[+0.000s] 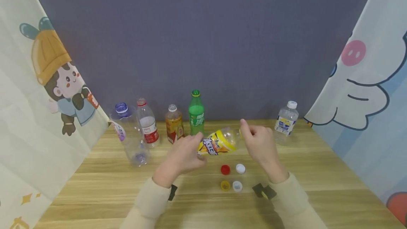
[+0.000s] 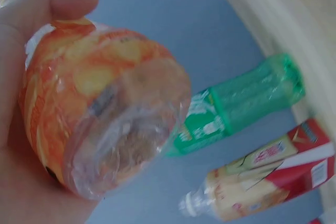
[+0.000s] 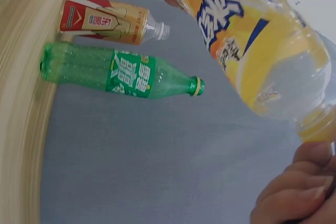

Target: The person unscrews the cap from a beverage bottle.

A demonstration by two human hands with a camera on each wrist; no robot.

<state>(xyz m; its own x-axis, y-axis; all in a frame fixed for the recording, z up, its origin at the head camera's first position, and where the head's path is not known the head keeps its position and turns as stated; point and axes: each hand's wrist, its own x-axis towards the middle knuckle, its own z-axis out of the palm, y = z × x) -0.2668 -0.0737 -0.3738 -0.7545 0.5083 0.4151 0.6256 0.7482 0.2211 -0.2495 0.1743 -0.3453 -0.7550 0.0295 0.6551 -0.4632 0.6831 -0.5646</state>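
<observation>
A clear drink bottle (image 1: 219, 142) with a yellow and orange label lies tilted between both hands, its neck toward the right. My left hand (image 1: 186, 153) grips its body near the base; in the left wrist view the thumb and palm wrap the label and the clear base faces the camera. At the neck, the curled fingers of my right hand (image 1: 260, 144) hold the yellow cap (image 3: 317, 121), partly covered by them. Below the bottle on the table lie several loose caps: a red cap (image 1: 225, 169), a yellow cap (image 1: 225, 186) and two white ones.
Behind stand a green bottle (image 1: 196, 114), an amber-labelled bottle (image 1: 174, 124), a red-labelled bottle (image 1: 148, 124) and a large clear bottle (image 1: 130, 137) with a purple neck. A white-capped bottle (image 1: 286, 120) stands at right. A grey partition (image 1: 203, 45) closes the table's back.
</observation>
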